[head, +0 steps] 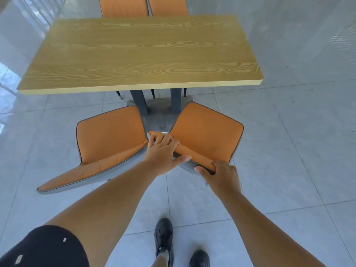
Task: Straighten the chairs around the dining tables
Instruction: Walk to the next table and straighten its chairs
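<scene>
Two orange chairs with grey shells stand on the near side of a wooden dining table (142, 53). The right chair (206, 130) is turned askew, its seat angled toward the table's dark legs. My left hand (163, 153) grips the left end of its backrest top, and my right hand (219, 176) grips the right end. The left chair (109, 135) is also angled, its backrest sweeping out to the lower left; its inner corner almost meets the right chair beside my left hand. Neither hand touches the left chair.
Two more orange chairs (143, 6) are tucked against the table's far side. The table's grey base (159, 112) and legs sit between the near chairs. Grey floor tiles (289, 151) surround everything. My dark shoes (163, 239) stand behind the chairs.
</scene>
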`<state>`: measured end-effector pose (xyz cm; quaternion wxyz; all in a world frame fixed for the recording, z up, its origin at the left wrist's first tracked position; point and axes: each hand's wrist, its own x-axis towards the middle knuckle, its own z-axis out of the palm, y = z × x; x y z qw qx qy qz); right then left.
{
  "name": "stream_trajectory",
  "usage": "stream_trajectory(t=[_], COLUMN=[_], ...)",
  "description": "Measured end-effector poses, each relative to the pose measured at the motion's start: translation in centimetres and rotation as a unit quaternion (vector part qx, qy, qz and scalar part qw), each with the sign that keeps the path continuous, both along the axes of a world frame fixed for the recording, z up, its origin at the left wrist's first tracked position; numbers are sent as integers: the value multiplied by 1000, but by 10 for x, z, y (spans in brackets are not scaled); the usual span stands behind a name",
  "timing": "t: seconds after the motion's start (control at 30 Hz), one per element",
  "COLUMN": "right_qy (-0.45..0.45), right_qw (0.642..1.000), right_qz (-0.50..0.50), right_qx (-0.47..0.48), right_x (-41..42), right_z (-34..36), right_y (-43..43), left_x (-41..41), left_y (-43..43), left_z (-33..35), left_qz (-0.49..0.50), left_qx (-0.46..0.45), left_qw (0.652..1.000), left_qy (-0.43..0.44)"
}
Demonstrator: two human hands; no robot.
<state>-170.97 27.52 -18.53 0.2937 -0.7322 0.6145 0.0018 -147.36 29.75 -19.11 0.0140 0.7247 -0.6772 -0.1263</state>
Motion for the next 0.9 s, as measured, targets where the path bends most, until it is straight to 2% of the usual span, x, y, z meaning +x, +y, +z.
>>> stream_trajectory(t=[0.2, 0.37, 0.53, 0.63, 0.77, 0.9], right_qy=[7, 51, 151, 109, 54, 31], right_qw=[999, 996, 988, 993, 992, 987], right_qz=[-6, -17, 0, 34, 112, 159], right_qx=[34, 73, 37, 27, 6, -23], right_x=[1, 6, 15, 8, -5, -11], right_z=[11, 24, 44, 52, 64, 71], right_y=[-1, 5, 12, 22, 41, 58], left_x=[-2, -17, -29, -32, -34, -44], left_y=[-2, 8, 43, 61, 87, 116], left_z=[7, 24, 37, 48, 62, 68], left_qz=[-2, 11, 5, 14, -30, 6], left_qx=[31, 62, 35, 58, 82, 82], left_qw=[1000, 998, 998, 995, 995, 994], left_qy=[3, 11, 58, 85, 48, 68])
